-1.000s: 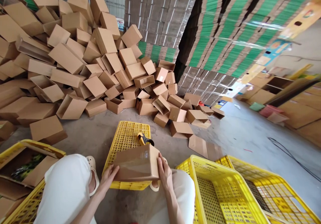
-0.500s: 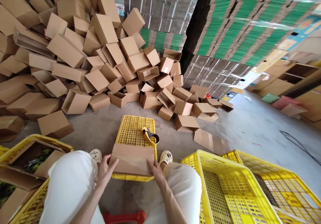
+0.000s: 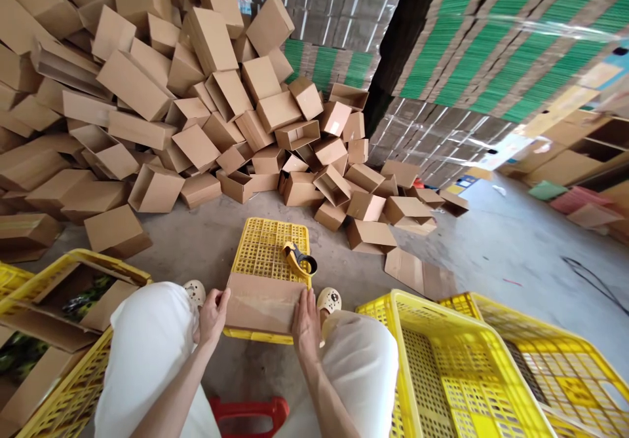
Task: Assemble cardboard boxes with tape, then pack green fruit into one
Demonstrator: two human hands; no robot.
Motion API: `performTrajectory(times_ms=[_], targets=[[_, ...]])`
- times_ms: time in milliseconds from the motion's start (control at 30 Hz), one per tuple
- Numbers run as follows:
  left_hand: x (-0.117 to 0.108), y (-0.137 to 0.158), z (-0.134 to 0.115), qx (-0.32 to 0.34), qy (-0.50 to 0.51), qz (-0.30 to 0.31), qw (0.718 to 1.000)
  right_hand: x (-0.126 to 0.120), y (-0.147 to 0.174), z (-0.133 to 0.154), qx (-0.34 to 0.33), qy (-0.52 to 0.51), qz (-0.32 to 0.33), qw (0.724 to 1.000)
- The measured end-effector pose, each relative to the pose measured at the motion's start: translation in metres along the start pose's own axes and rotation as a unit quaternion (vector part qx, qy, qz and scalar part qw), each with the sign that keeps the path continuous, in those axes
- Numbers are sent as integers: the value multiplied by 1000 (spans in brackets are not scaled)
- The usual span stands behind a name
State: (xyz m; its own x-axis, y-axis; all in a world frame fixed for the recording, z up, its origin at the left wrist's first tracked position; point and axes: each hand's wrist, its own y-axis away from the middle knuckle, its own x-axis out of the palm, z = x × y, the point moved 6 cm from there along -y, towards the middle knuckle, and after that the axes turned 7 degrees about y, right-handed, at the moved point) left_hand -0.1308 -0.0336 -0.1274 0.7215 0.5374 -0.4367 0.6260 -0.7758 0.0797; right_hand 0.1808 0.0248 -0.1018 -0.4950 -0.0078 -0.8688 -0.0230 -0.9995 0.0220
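Observation:
A closed brown cardboard box [image 3: 263,302] with clear tape along its top lies on the near part of an upturned yellow crate [image 3: 268,245]. At the box's left end, my left hand [image 3: 213,313] is closed with curled fingers against the edge. My right hand [image 3: 307,325] lies flat over the right end, its fingers stretched out and close together. Beyond the box, a yellow and black tape dispenser [image 3: 299,260] rests near the crate's right edge, apart from both hands. The undersides of the box's ends are hidden.
Yellow crates [image 3: 393,320] stand at my right; another crate [image 3: 88,255] at my left holds an open carton with dark green contents. A large heap of cardboard boxes [image 3: 191,146] spreads ahead. Behind it rise flat cardboard stacks [image 3: 472,52]. Something red [image 3: 250,415] is below me.
My right hand has gone from gripping the box's right end to lying flat on it. My left hand's fingers have curled in at the left end. The view has shifted slightly.

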Motion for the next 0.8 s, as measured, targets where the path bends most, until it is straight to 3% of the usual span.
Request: performTrajectory(times_ms=[167,300,600,700,800], targets=[[0,1,0,29,-31,-21,999,19,24,35,-163,162,-81,970],[1,0,1,38,-30,-22,999,36,39,63,-196,176,-104,959],[-1,-3,3,50,-13,4,999,87,63,159,-284,133,20,950],[-3,-4,2,52,-5,17,998,91,63,172,-310,130,63,940],[-2,-3,1,50,1,33,998,85,59,168,-297,121,69,945]])
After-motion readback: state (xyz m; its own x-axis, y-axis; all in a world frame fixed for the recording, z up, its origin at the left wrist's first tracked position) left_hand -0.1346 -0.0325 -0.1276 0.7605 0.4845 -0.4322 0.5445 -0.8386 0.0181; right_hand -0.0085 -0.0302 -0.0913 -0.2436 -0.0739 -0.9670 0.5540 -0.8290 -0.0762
